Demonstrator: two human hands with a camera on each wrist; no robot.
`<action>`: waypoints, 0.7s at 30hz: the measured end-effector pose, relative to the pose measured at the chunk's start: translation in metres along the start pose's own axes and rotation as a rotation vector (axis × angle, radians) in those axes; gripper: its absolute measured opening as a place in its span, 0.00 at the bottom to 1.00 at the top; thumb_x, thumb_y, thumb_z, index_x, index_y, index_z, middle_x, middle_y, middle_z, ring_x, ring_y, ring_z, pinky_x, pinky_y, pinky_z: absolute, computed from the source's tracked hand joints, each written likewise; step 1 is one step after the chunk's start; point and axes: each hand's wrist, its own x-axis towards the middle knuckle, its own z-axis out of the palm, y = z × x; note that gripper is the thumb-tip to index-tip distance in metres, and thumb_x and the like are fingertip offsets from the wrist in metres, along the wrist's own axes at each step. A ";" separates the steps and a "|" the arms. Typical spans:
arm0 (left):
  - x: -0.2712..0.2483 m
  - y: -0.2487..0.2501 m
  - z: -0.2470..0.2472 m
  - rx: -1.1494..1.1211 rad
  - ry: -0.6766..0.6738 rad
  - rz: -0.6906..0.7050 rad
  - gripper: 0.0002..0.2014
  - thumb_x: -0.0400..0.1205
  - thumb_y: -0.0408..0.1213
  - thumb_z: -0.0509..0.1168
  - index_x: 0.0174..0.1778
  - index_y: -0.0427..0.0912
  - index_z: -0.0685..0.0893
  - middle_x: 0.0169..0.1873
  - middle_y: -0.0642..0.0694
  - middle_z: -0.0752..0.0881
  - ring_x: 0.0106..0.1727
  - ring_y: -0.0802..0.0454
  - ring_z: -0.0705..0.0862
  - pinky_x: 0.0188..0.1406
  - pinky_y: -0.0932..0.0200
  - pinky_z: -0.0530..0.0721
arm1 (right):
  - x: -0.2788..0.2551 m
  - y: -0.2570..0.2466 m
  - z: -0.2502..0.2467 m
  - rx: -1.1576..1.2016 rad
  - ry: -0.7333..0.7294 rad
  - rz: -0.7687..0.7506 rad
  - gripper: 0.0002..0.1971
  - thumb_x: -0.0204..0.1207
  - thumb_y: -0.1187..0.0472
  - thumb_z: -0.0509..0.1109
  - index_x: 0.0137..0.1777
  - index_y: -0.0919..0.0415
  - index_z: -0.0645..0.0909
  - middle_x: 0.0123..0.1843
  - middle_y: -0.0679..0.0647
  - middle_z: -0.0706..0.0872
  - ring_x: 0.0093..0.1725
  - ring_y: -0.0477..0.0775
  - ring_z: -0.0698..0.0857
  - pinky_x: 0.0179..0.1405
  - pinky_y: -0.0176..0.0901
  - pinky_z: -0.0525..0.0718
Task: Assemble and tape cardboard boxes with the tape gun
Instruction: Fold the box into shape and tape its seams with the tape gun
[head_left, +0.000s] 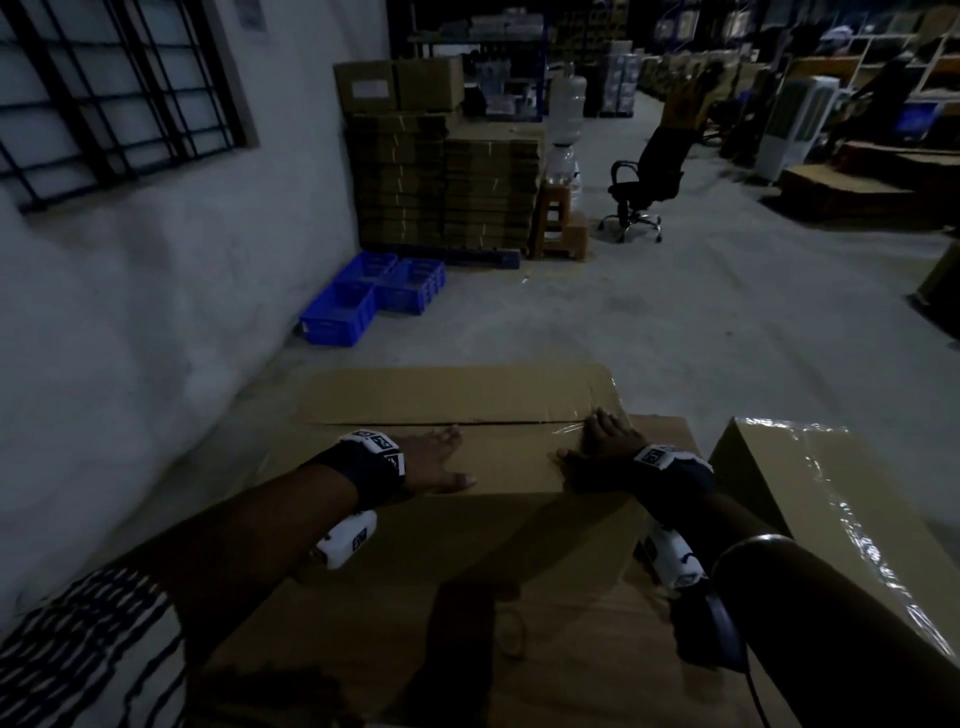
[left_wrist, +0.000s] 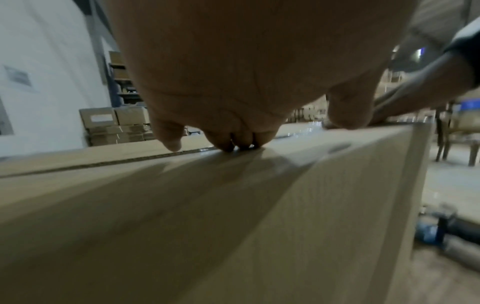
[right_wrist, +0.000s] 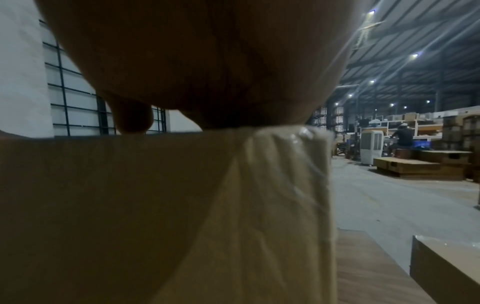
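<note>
Right now both your hands lie flat on top of the cardboard box in front of you. Your left hand is spread, fingers straight, fingertips pressing just at the centre seam where the two top flaps meet. Your right hand presses near the right end of that same seam, palm down over a strip of clear tape that folds over the box's edge and runs down its side; the tape looks wrinkled there. Neither hand holds anything.

The step in hand seems to be smoothing the tape start and keeping the flaps shut; most of the seam beyond your left fingertips looks bare, so the run along the seam is likely not yet done. The tape gun is not clearly visible in any view; you will need it in hand next while the other hand holds the flaps level.

Just to the right of your right hand sits a second box with shiny tape across its top. Farther out past your left hand are blue crates, then stacks of flat cartons; beyond your right hand stands an office chair.
</note>
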 end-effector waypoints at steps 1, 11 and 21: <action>-0.003 0.000 -0.001 -0.005 -0.004 -0.001 0.44 0.84 0.66 0.48 0.85 0.42 0.37 0.85 0.46 0.37 0.86 0.50 0.44 0.82 0.52 0.48 | 0.000 -0.001 0.000 0.012 0.001 0.005 0.53 0.78 0.22 0.48 0.90 0.58 0.36 0.91 0.54 0.34 0.90 0.59 0.40 0.88 0.58 0.43; -0.023 -0.063 -0.017 -0.039 0.106 -0.084 0.43 0.83 0.66 0.52 0.86 0.40 0.48 0.85 0.43 0.50 0.85 0.45 0.55 0.82 0.52 0.57 | 0.017 -0.014 0.003 0.150 0.208 0.117 0.60 0.65 0.16 0.62 0.87 0.58 0.54 0.88 0.57 0.61 0.85 0.64 0.64 0.81 0.59 0.66; -0.014 -0.113 -0.009 0.074 0.023 -0.106 0.45 0.81 0.70 0.51 0.86 0.43 0.49 0.85 0.44 0.51 0.83 0.41 0.58 0.81 0.47 0.59 | 0.014 -0.042 0.011 -0.016 0.129 0.284 0.60 0.68 0.14 0.42 0.90 0.56 0.39 0.91 0.54 0.38 0.90 0.59 0.42 0.89 0.57 0.45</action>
